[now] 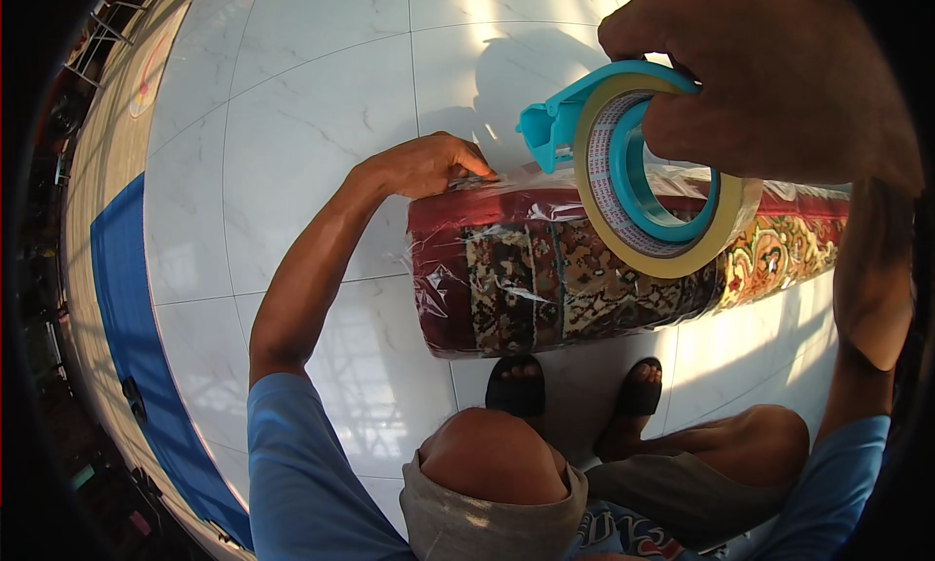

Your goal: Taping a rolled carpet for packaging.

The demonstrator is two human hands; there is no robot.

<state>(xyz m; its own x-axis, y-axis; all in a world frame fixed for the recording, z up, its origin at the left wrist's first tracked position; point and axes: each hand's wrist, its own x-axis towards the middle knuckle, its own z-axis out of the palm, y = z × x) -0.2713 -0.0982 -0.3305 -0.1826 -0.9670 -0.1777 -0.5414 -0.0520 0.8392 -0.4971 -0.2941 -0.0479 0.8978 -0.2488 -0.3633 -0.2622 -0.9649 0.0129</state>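
1. Fingers (633, 25) of the right hand (769, 84) are wrapped around the upper side of a turquoise tape dispenser (553, 123), grasping it firmly.
2. Curled fingertips of the left hand (429, 167) touch clear plastic film (438, 293) at the far edge of the bundle, by its left end; whether they pinch the film or only press it, I cannot tell.
3. Inside the dispenser sits a thick roll of pale yellow tape (651, 257), fitted around the turquoise hub, its core printed. Dispenser and roll are held tilted above the bundle.
4. Below them lies the bundle itself: a rolled, patterned rug (506, 279) with a dark red border, enclosed in the film, which is wrinkled and shiny at the left end.
5. This wrapped rug rests lengthwise across the marbled floor tiles (292, 123), just in front of two black sandals (516, 391) holding the person's feet.
6. Farther left, a blue mat (146, 317) carries a small dark object (133, 398).
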